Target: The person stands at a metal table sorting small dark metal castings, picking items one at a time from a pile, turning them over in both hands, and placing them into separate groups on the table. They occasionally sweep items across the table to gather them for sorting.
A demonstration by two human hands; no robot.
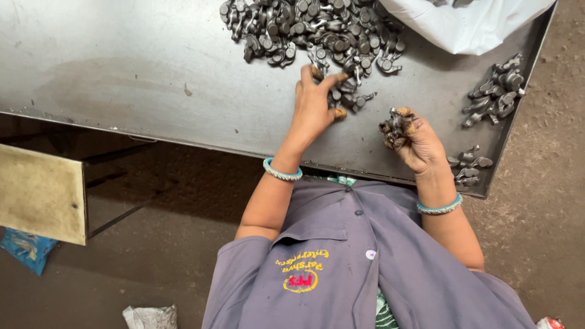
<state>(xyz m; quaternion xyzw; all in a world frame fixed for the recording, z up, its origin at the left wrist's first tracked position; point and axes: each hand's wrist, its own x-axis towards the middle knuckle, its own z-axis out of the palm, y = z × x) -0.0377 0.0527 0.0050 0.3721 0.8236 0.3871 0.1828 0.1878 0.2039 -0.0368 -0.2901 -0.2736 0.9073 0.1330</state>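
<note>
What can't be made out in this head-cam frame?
Head view only:
- Big pile of small dark metal forged parts: top edge cuts it off, so a count is impossible.
- White plastic bag: cropped at the top, contents unseen.
- Right hand: curled fingers hide how many parts it grips.
- Left hand: palm covers the parts beneath it.
- Grey steel tray table: left and top sides run out of frame.
</note>
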